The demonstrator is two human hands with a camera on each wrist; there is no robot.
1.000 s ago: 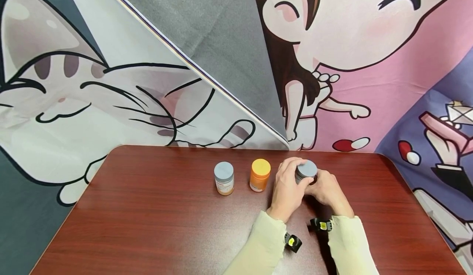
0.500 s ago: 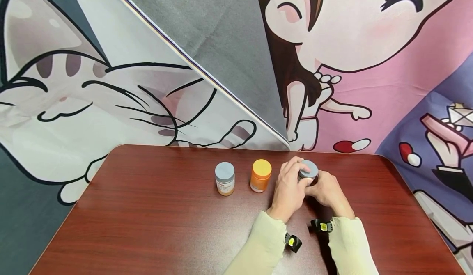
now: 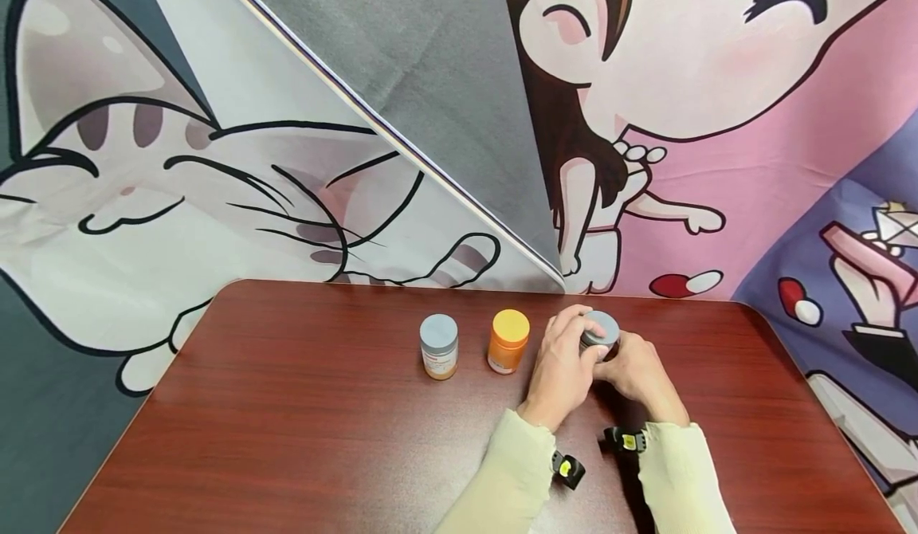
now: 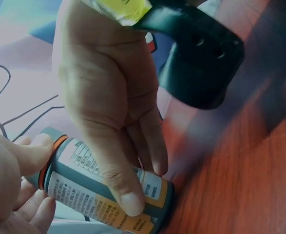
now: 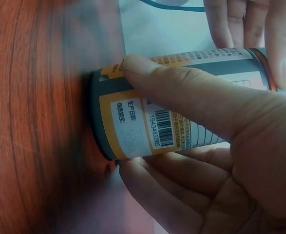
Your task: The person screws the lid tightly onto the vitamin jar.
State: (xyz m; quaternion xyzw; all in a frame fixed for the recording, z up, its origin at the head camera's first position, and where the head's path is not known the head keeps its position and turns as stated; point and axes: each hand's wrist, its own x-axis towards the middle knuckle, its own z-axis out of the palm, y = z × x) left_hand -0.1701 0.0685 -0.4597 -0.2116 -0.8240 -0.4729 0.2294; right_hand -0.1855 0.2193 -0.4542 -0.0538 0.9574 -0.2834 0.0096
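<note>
A dark grey bottle (image 5: 155, 124) with a blue-grey lid (image 3: 604, 326) stands upright on the table at the right. Its label is white and yellow, with small print and a barcode. My left hand (image 3: 561, 371) grips the lid, with its thumb at the near side. Around the body my right hand (image 3: 637, 371) is wrapped, its thumb (image 5: 181, 80) lying across the label. An orange ring (image 4: 47, 163) shows between lid and body in the left wrist view. In the head view both hands hide most of the body.
A yellow-capped orange bottle (image 3: 508, 343) stands left of my hands. Further left is another bottle with a grey lid (image 3: 439, 347). The brown wooden table (image 3: 301, 406) meets a cartoon-printed backdrop (image 3: 402, 104) at its far edge.
My left fingers have shifted slightly on the lid, lying a little further over its top. The right hand keeps its hold, and the other bottles stay put.
</note>
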